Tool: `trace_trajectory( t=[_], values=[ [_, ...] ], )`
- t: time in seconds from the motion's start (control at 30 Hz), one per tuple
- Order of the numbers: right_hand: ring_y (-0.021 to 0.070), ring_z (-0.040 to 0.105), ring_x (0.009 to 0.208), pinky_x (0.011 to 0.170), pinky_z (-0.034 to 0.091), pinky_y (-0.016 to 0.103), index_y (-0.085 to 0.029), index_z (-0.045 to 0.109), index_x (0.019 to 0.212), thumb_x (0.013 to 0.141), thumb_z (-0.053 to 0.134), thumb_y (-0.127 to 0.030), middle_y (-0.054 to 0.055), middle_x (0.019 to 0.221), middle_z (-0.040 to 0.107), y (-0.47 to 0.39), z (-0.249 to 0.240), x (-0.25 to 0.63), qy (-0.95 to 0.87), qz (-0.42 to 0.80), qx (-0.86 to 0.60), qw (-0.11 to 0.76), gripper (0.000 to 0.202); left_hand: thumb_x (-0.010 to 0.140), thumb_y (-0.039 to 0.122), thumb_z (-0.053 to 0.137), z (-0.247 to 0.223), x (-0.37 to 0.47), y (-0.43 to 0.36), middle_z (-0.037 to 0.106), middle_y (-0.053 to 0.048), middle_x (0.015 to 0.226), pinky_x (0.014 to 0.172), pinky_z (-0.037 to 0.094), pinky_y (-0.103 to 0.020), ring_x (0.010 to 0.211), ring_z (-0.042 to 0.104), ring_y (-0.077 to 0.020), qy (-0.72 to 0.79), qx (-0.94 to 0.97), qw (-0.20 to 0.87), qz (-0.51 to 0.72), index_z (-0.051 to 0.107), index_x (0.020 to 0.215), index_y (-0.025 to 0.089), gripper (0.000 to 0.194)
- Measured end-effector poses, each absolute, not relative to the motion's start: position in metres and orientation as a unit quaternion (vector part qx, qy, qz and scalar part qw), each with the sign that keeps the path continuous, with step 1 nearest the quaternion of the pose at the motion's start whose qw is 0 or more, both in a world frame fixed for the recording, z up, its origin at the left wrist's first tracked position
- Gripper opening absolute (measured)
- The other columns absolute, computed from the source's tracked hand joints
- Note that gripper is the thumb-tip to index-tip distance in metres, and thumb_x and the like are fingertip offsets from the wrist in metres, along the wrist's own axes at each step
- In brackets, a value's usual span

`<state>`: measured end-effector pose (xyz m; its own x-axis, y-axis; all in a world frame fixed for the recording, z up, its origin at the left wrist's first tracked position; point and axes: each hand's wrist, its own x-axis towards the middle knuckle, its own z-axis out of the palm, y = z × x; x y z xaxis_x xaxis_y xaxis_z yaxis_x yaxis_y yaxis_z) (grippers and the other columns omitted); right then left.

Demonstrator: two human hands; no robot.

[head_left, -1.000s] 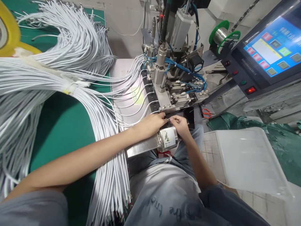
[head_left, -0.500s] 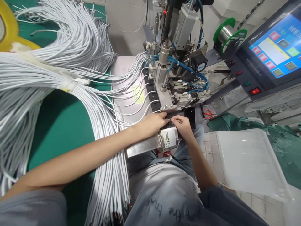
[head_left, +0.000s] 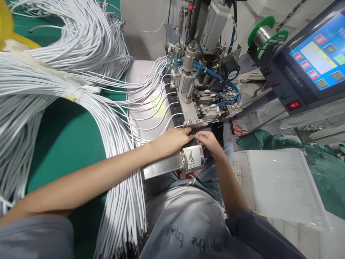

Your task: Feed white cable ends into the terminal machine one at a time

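Side by side at the front end of the machine [head_left: 188,108], my two hands nearly meet. My right hand [head_left: 211,142] pinches a small metallic connector [head_left: 194,136] between thumb and fingertips. From the other side, my left hand [head_left: 175,139] reaches the same piece with its fingers drawn together; what lies inside its fingers is hidden. Just behind them, white cables [head_left: 161,109] run into a row of black holder blocks [head_left: 172,98] along the machine. Below the hands is a metal block with a white label [head_left: 193,158].
Thick bundles of white cables [head_left: 107,118] cover the green mat [head_left: 67,144] to the left. A solder wire spool [head_left: 264,36] and a lit touchscreen panel [head_left: 315,57] stand at right. Red-handled scissors [head_left: 238,130] lie near a translucent plastic bin [head_left: 285,183].
The camera view has shifted slightly. My hands stay together at the small connector, with the right fingers moved only a little.
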<state>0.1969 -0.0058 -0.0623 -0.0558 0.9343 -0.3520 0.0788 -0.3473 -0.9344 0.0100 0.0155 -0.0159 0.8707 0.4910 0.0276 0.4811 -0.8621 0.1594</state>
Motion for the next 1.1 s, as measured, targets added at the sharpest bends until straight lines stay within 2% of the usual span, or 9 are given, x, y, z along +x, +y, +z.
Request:
trace_trajectory(
  t=[0.23,0.37,0.47,0.63,0.7,0.77,0.87,1.1],
  values=[
    [0.0106,0.053,0.058,0.051,0.042,0.022,-0.017,0.064,0.073,0.061,0.065,-0.035,-0.001,0.062,0.058,-0.009,-0.062,0.192,-0.424,0.546,-0.583,0.427,0.022,0.086,0.006,0.044,-0.014,0.011,0.015,0.055,-0.007,0.087,0.064,0.046,-0.025,0.076,0.061,-0.0167,0.248,0.966,0.07,0.029,0.061,0.109,0.012,0.029],
    [0.0109,0.053,0.058,0.052,0.044,0.024,-0.017,0.061,0.066,0.058,0.066,-0.034,0.0,0.062,0.058,-0.007,-0.062,0.189,-0.437,0.52,-0.592,0.434,0.019,0.087,0.006,0.043,-0.014,0.011,0.016,0.055,-0.008,0.086,0.062,0.046,-0.026,0.074,0.06,-0.0166,0.245,0.967,0.068,0.023,0.062,0.107,0.011,0.028],
    [0.0107,0.051,0.055,0.05,0.042,0.023,-0.017,0.059,0.063,0.058,0.064,-0.034,-0.001,0.057,0.055,-0.005,-0.064,0.189,-0.435,0.533,-0.598,0.411,0.019,0.088,0.008,0.043,-0.015,0.01,0.016,0.056,-0.008,0.088,0.062,0.046,-0.026,0.074,0.06,-0.0163,0.243,0.967,0.065,0.032,0.061,0.108,0.012,0.027],
    [0.0075,0.039,0.046,0.043,0.029,0.021,-0.019,0.048,0.056,0.064,0.057,-0.038,-0.005,0.049,0.046,-0.004,-0.071,0.189,-0.459,0.565,-0.577,0.372,0.022,0.087,0.009,0.045,-0.013,0.011,0.012,0.057,-0.009,0.092,0.063,0.045,-0.026,0.074,0.061,-0.0159,0.252,0.966,0.037,0.034,0.06,0.109,0.012,0.026],
    [0.007,0.034,0.044,0.044,0.026,0.022,-0.02,0.044,0.055,0.067,0.055,-0.04,-0.006,0.047,0.04,-0.004,-0.076,0.188,-0.477,0.563,-0.558,0.38,0.025,0.085,0.008,0.048,-0.01,0.013,0.006,0.059,-0.011,0.089,0.066,0.046,-0.029,0.076,0.062,-0.0188,0.267,0.963,0.003,0.025,0.063,0.102,0.01,0.023],
    [0.0073,0.032,0.044,0.045,0.025,0.022,-0.021,0.043,0.057,0.069,0.054,-0.041,-0.007,0.047,0.038,-0.004,-0.08,0.187,-0.488,0.557,-0.544,0.396,0.026,0.082,0.005,0.051,-0.005,0.015,0.001,0.062,-0.012,0.081,0.067,0.045,-0.033,0.077,0.063,-0.0223,0.288,0.957,-0.026,0.007,0.066,0.086,0.009,0.016],
    [0.0079,0.031,0.046,0.046,0.024,0.022,-0.021,0.041,0.058,0.072,0.053,-0.044,-0.007,0.048,0.038,-0.005,-0.086,0.186,-0.505,0.538,-0.539,0.406,0.03,0.079,0.003,0.05,0.002,0.015,-0.004,0.062,-0.011,0.069,0.061,0.044,-0.033,0.069,0.063,-0.0232,0.317,0.948,-0.021,-0.028,0.063,0.067,0.01,0.019],
    [0.0082,0.031,0.045,0.046,0.024,0.023,-0.022,0.039,0.058,0.071,0.052,-0.042,-0.007,0.048,0.035,-0.008,-0.09,0.187,-0.482,0.523,-0.557,0.429,0.028,0.077,0.001,0.044,0.0,0.008,-0.003,0.061,-0.012,0.067,0.054,0.042,-0.032,0.064,0.062,-0.0233,0.312,0.95,0.002,-0.013,0.064,0.067,0.011,0.024]
  ],
)
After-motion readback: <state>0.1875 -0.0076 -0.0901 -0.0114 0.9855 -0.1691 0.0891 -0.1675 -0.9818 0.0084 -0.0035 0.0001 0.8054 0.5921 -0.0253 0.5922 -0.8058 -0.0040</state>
